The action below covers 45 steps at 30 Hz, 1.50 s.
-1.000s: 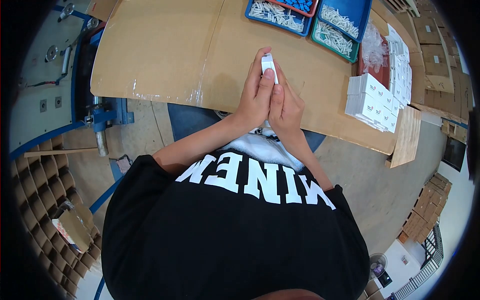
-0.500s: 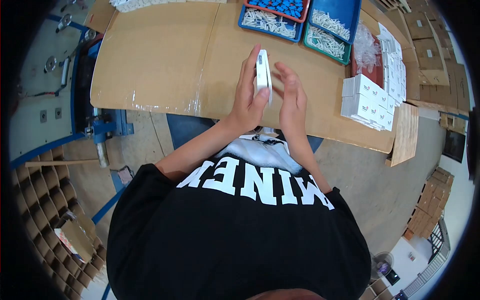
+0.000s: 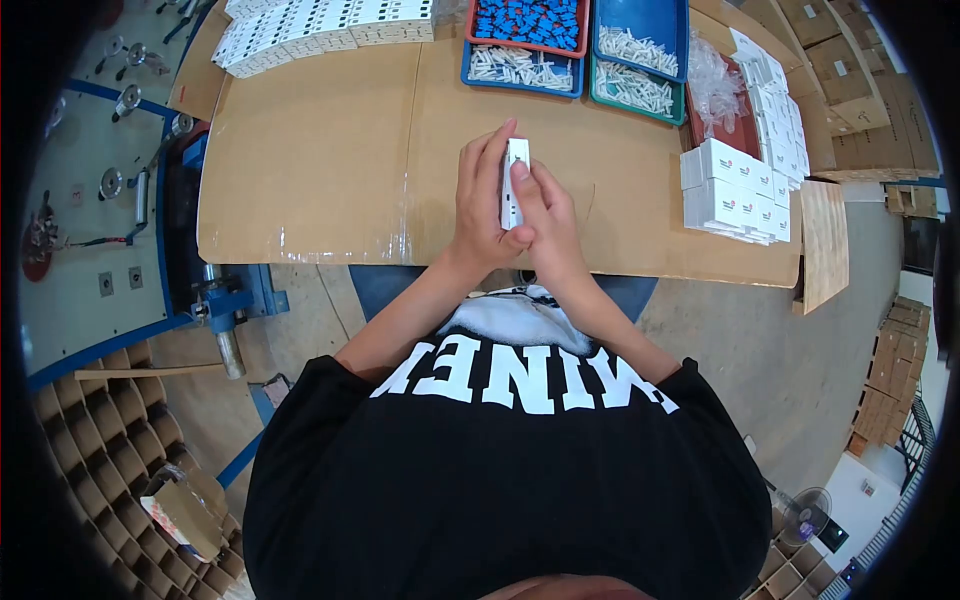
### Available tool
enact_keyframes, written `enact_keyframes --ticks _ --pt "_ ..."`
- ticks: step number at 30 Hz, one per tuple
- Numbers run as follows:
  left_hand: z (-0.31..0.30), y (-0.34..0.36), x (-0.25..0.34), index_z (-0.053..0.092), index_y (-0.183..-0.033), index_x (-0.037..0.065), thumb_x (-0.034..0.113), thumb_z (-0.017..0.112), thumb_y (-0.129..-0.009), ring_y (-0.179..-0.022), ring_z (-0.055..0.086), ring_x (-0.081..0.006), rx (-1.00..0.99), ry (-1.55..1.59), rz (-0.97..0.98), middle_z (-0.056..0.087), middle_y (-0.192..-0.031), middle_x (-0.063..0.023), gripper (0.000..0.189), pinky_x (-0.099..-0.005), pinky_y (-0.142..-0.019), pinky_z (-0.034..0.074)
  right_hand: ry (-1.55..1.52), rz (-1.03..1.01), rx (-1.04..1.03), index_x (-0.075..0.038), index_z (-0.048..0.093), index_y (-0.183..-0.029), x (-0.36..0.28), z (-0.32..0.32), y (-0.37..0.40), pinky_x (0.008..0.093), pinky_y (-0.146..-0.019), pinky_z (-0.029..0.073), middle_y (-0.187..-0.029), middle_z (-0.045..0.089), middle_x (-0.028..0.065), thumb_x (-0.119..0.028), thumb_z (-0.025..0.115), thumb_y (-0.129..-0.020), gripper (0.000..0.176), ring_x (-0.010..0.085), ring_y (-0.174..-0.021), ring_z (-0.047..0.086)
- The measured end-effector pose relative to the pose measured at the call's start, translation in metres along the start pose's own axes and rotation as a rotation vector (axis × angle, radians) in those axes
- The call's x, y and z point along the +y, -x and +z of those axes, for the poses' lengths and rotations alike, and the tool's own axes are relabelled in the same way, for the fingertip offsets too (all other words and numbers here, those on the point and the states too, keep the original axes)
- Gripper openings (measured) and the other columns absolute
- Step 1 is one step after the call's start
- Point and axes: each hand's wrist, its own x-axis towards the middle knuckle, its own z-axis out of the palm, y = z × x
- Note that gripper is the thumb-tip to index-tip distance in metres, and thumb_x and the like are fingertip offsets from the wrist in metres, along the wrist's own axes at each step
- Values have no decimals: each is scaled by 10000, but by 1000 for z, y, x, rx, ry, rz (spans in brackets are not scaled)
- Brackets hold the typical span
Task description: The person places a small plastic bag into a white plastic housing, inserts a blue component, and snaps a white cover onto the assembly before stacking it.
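White box (image 3: 514, 155) pinched by fingers of left hand (image 3: 478, 205), right hand (image 3: 550, 222) fingers pressed back onto it

Hands: two, the left hand (image 3: 480, 205) and the right hand (image 3: 548, 225), both closed about one white box (image 3: 515, 180).

Trays, from twelve to two o'clock of the hands: five.
- One red tray (image 3: 525, 52).
- One near blue tray (image 3: 466, 72).
- One far blue tray (image 3: 640, 15).
- One green tray (image 3: 635, 113).
- One dark red tray (image 3: 697, 120).

Stocks of white cartons: three.
- Eleven-o'clock rows (image 3: 300, 25).
- Two-o'clock rows (image 3: 775, 90).
- Three-o'clock block (image 3: 735, 190).
- Single cartons cannot be counted.

Cardboard sheet (image 3: 320, 150): one.

Fan (image 3: 805, 505): one, at five o'clock.
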Motion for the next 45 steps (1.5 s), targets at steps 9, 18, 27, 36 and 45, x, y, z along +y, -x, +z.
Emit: enact_keyframes --ticks 9,18,27,36,45 --pt "0 1 4 545 -1307 -97 567 445 -969 -1076 592 -385 128 -13 67 576 -1223 -264 752 -430 -889 505 83 -96 -10 23 663 -1201 5 3 10 275 -761 486 -916 652 32 -357 500 -1106 424 88 -850 556" --pt "0 4 14 553 -1276 -100 551 432 -954 -1068 581 -398 97 -30 35 579 -1187 -265 737 -452 -908 491 195 -145 23 19 634 -985 2 0 19 302 -663 453 -775 602 31 -363 402 -1131 470 99 -737 516" --pt "5 0 -2 364 -1497 -103 660 496 -948 -1091 577 -368 76 3 55 529 -1286 -246 948 -445 -951 471 169 54 -17 34 656 -1058 -5 -15 -2 294 -719 495 -876 645 64 -445 406 -1117 543 131 -828 594" --pt "3 -6 7 263 -1595 90 683 241 -1054 -1100 642 -270 55 823 -805 576 -1306 -161 803 -413 -986 523 929 -401 -100 -56 548 -1452 -17 -49 -7 475 -1036 492 -1507 495 164 -524 700 -908 734 355 -1245 590" --pt "8 -7 38 499 -1392 139 719 314 -1027 -1131 649 -203 -10 978 -1116 636 -1211 -74 710 -356 -929 549 874 -1010 -185 6 543 -1430 25 -63 -32 514 -1058 468 -1441 555 216 -598 727 -827 872 422 -1262 584"
